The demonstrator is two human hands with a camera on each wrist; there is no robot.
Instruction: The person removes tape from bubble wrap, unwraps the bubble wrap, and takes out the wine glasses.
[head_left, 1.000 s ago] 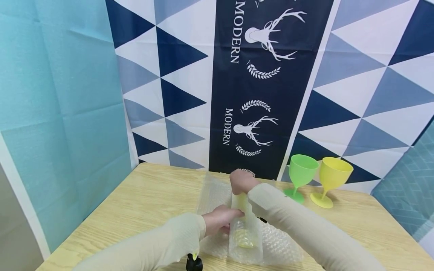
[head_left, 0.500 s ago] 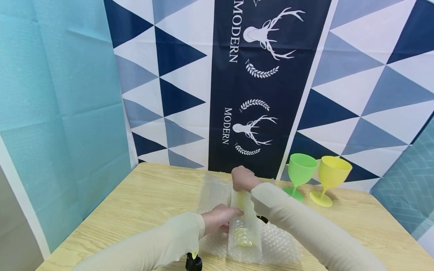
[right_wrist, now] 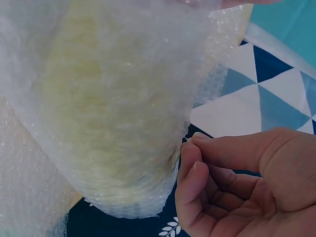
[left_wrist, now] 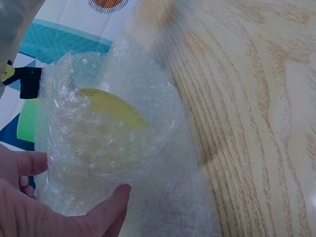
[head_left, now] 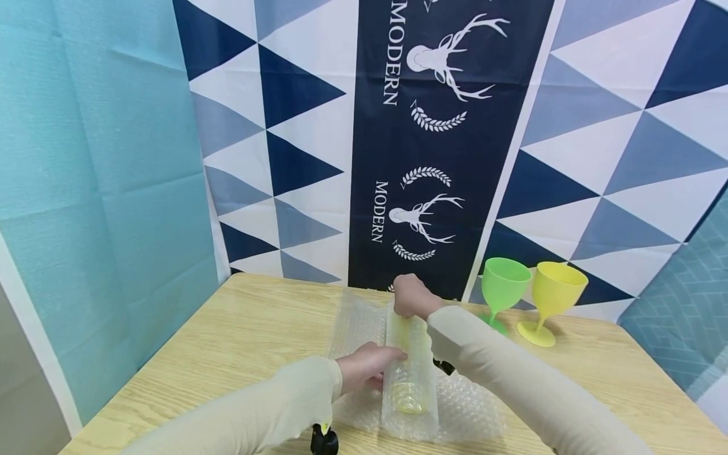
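A clear bubble wrap roll [head_left: 411, 379] lies around a yellow thing whose round, flat end [left_wrist: 116, 106] looks like a goblet's foot. My left hand [head_left: 368, 366] grips the roll from its left side; in the left wrist view the thumb [left_wrist: 116, 200] presses on the wrap, with the other fingers at the roll's far side. At the far end, the thumb and fingertips of my right hand [right_wrist: 237, 177] pinch the wrap's edge. A loose part of the bubble wrap [head_left: 469, 411] spreads flat under the roll. The yellow thing's middle is blurred by the wrap.
A green goblet [head_left: 505, 281] and a yellow goblet [head_left: 557, 291] stand upright at the back right of the wooden table [head_left: 256, 328]. Behind the table hangs a patterned cloth [head_left: 307, 139], with a teal cloth [head_left: 114, 158] to the left.
My right hand has shifted slightly right and away, still pinching the wrap's far edge. The left hand keeps its place on the roll.
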